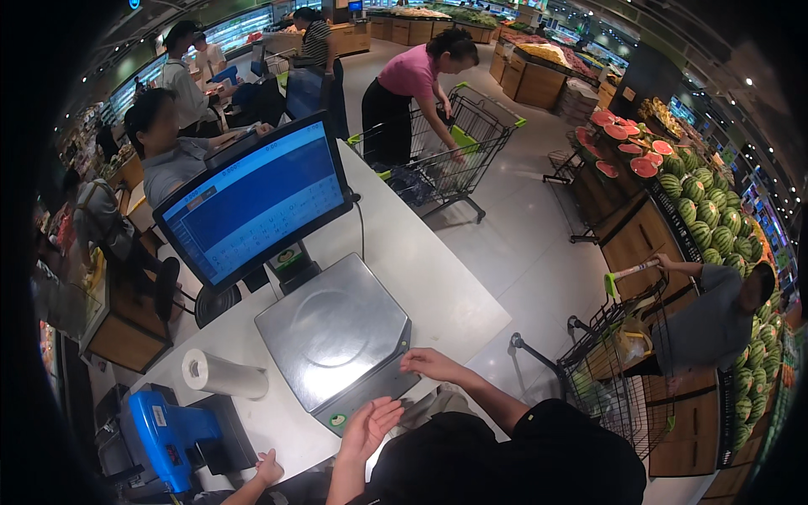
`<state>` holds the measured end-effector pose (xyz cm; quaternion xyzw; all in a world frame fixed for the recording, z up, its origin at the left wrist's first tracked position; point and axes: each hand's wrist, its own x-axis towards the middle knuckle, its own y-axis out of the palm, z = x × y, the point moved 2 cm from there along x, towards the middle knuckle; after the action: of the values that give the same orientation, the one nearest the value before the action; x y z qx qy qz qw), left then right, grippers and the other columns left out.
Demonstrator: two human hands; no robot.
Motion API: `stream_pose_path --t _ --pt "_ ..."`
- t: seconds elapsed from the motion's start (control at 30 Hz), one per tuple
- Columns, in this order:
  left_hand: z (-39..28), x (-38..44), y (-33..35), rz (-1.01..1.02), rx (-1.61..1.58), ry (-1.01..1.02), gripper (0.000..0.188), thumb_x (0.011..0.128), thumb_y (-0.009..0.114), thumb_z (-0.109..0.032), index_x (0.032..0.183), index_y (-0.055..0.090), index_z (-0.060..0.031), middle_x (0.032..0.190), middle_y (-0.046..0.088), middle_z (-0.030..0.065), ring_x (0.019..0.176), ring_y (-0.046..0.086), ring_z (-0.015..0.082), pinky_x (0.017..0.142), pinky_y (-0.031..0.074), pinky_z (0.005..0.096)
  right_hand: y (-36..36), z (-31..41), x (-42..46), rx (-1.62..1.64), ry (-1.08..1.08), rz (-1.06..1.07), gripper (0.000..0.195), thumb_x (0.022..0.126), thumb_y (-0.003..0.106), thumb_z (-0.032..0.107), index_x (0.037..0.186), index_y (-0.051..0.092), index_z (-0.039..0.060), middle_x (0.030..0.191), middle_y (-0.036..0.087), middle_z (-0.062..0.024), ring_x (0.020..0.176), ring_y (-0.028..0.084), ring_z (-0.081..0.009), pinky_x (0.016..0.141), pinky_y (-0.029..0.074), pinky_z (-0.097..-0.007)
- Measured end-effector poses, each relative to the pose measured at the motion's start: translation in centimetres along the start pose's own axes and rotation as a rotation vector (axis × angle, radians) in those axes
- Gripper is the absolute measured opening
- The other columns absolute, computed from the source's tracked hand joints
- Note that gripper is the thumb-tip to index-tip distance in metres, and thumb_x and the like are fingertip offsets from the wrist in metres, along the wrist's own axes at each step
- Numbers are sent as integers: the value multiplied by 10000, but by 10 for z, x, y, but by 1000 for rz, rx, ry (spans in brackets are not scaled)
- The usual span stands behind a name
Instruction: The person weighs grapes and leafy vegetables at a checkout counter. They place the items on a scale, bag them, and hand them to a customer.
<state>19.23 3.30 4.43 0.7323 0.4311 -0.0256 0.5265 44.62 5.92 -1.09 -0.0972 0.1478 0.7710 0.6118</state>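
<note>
My left hand (372,427) is palm up beside the front edge of a weighing scale, its fingers extended and nothing in it. My right hand (432,365) hovers by the scale's right front corner, fingers loosely bent around nothing. The scale's stainless steel platter (334,334) is bare and reflects light. Behind it rises a touchscreen monitor (259,202) with an on-screen keyboard. A roll of clear plastic bags (227,377) lies on the white counter (435,284), left of the scale.
A blue machine (170,435) stands at the counter's left end. Another person's hand (269,467) is near it. A shopper bends over a shopping cart (467,145) beyond the counter; another cart (606,366) stands at right, near stacked watermelons (710,208).
</note>
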Motion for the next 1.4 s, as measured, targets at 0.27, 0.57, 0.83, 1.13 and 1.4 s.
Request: stream_pose_path --t 0.27,0.57,0.83,1.13,1.4 --pt "-10 62 10 -90 308 168 220 1031 541 -141 1152 628 22 541 449 5 431 422 117 464 408 267 -153 -13 -2 87 -100 -326 333 1008 591 258 767 596 28 792 668 -86 847 677 -198 813 542 -319" --pt "13 172 101 -211 347 261 487 984 318 -82 1429 440 73 451 464 82 465 561 257 574 546 366 -386 -25 70 1142 46 -546 384 1043 432 383 1161 573 47 1143 670 -169 1051 664 -326 919 555 -481" --pt "43 214 148 -300 148 382 537 947 332 -75 1470 394 32 856 718 259 856 712 373 822 574 445 -488 26 157 1107 -33 -595 384 1031 440 394 1239 529 83 1261 626 -189 1111 646 -344 923 546 -498" --pt "57 225 157 -397 202 462 393 954 425 22 1328 540 59 1274 638 202 1107 662 338 964 548 435 -406 5 217 761 221 -239 339 1034 446 340 1111 574 36 1160 664 -145 1045 652 -266 904 533 -399" --pt "57 243 126 -116 115 332 419 1051 469 -297 1222 593 65 1101 680 186 993 686 317 921 536 426 -216 31 124 179 204 559 404 1052 505 399 1056 717 55 935 710 -17 796 643 -106 737 507 -256"
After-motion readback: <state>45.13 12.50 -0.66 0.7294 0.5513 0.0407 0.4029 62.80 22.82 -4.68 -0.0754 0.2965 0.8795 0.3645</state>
